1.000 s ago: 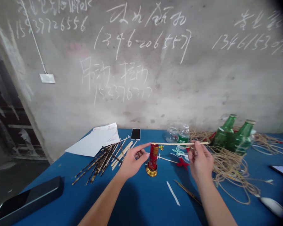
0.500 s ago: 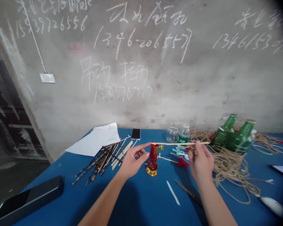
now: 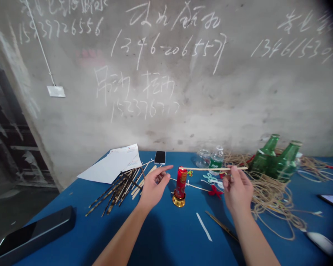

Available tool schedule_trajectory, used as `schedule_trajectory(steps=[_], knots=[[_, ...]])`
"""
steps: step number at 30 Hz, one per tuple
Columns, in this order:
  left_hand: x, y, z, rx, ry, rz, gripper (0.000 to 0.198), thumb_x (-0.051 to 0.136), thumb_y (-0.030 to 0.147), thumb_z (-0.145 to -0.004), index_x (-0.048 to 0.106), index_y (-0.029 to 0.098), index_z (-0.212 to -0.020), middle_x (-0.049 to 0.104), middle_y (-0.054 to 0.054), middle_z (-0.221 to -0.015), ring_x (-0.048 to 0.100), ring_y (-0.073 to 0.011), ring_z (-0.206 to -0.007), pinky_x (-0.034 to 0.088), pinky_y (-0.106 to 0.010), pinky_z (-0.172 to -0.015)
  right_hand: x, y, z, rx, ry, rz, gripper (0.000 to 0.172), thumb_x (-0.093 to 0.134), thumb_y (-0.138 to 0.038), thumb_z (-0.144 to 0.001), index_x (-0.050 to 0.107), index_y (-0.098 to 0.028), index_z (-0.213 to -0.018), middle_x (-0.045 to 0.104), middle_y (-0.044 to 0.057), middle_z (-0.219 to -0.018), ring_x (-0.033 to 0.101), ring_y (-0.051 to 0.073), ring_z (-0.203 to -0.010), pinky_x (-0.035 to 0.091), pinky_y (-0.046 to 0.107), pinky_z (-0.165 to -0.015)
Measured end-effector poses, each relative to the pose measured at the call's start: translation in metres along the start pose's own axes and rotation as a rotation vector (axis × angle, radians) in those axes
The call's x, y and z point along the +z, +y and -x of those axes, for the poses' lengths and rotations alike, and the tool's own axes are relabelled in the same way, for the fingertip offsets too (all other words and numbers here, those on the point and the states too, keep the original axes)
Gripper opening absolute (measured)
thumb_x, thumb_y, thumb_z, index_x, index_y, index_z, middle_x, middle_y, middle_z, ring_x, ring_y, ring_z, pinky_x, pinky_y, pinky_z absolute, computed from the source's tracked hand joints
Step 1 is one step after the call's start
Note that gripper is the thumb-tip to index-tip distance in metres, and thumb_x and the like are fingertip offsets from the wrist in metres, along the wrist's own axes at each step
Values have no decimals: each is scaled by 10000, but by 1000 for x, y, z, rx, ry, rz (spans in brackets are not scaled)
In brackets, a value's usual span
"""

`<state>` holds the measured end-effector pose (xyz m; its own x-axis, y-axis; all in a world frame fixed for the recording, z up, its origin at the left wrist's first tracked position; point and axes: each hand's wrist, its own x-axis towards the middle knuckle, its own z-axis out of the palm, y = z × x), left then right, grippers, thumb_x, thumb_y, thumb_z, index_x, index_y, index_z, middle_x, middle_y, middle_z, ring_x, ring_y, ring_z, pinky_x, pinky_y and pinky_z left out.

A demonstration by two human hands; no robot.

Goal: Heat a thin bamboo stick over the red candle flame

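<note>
A red candle (image 3: 181, 183) burns upright on a gold holder (image 3: 178, 201) at the middle of the blue table. My right hand (image 3: 238, 188) pinches the right end of a thin pale wooden strip (image 3: 208, 169), held level. The strip's left tip lies at the flame on top of the candle. Left of the candle, my left hand (image 3: 156, 184) is off the strip, its index finger stretched toward the flame and its thumb apart. Behind the left hand lie dark scorched sticks (image 3: 124, 188) and several pale strips (image 3: 141, 183).
Two green bottles (image 3: 284, 160) and coiled tan cord (image 3: 269, 197) lie at the right. Behind the candle are a phone (image 3: 160, 157), a clear jar (image 3: 203, 158) and red knotted decorations (image 3: 215, 192). White sheets (image 3: 108, 166) and a dark box-like device (image 3: 34, 234) sit left. A white strip (image 3: 204, 227) lies in front.
My left index finger has drawn back leftward from the strip's tip and the candle top. The strip, in my right hand, has shifted slightly right.
</note>
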<state>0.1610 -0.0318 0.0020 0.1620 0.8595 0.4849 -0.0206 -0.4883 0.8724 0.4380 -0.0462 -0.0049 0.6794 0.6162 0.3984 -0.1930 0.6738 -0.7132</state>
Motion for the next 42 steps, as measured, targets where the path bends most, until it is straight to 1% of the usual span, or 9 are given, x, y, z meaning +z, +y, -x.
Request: schedule_trajectory(steps=[2, 6, 11, 17, 22, 29, 32, 36, 42], knots=[[-2, -3, -1, 0, 31, -18, 364, 668, 402, -955, 806, 228, -1244, 592, -24, -809, 449, -138, -666, 369, -254, -611, 0, 0, -1, -9, 6, 0, 373, 893, -513, -797, 775, -174, -898, 523, -51, -569, 425, 60, -421, 236, 195, -368], [-3, -5, -3, -11, 31, -37, 363, 653, 380, -963, 803, 208, -1245, 593, -20, -788, 438, -134, -656, 358, -252, -604, 0, 0, -1, -17, 15, -9, 382, 902, -516, -788, 777, -171, -896, 481, -69, -570, 426, 52, -420, 242, 181, -365], [-2, -3, -2, -16, 30, -34, 355, 655, 364, -958, 813, 192, -1225, 596, -25, -793, 435, -131, -663, 356, -255, -607, 0, -2, -1, -16, 7, -18, 377, 903, -508, -791, 776, -168, -893, 471, -73, -573, 437, 50, -421, 248, 174, -363], [0, 2, -1, -46, 20, -28, 385, 663, 399, -947, 811, 190, -1235, 577, -18, -773, 411, -132, -650, 338, -256, -594, 1, -1, 0, -1, -2, -6, 388, 902, -512, -791, 779, -163, -904, 482, -68, -546, 436, 55, -416, 255, 175, -362], [0, 5, 0, -48, 1, -34, 390, 660, 402, -941, 812, 203, -1240, 554, -9, -747, 394, -135, -643, 329, -259, -595, 2, -2, 2, 19, -14, -6, 380, 900, -501, -800, 781, -159, -914, 445, -79, -518, 431, 57, -416, 268, 175, -367], [0, 3, 0, -21, -12, -44, 372, 653, 388, -953, 815, 227, -1246, 548, -11, -750, 388, -138, -648, 330, -268, -606, 2, 0, 3, 16, -27, 24, 404, 889, -525, -801, 765, -161, -926, 572, -41, -611, 448, 53, -424, 286, 175, -365], [1, 2, 0, -23, -24, -50, 367, 650, 383, -959, 813, 238, -1255, 590, -23, -780, 392, -140, -650, 329, -273, -607, 2, 1, 2, 29, -25, 43, 432, 899, -536, -783, 762, -158, -940, 599, -29, -629, 452, 53, -425, 282, 172, -362], [1, -1, -1, -7, -22, -62, 353, 650, 375, -959, 822, 247, -1239, 667, -52, -861, 436, -154, -689, 351, -281, -633, 3, 2, 2, 42, -35, 41, 450, 912, -547, -760, 762, -156, -925, 596, -26, -626, 456, 54, -430, 289, 166, -365], [0, 0, -2, -20, -18, -46, 372, 647, 391, -960, 815, 236, -1255, 676, -53, -853, 426, -150, -675, 335, -277, -611, 1, 4, 3, 60, -47, 56, 464, 911, -564, -755, 762, -166, -941, 554, -44, -591, 465, 65, -441, 287, 158, -364]])
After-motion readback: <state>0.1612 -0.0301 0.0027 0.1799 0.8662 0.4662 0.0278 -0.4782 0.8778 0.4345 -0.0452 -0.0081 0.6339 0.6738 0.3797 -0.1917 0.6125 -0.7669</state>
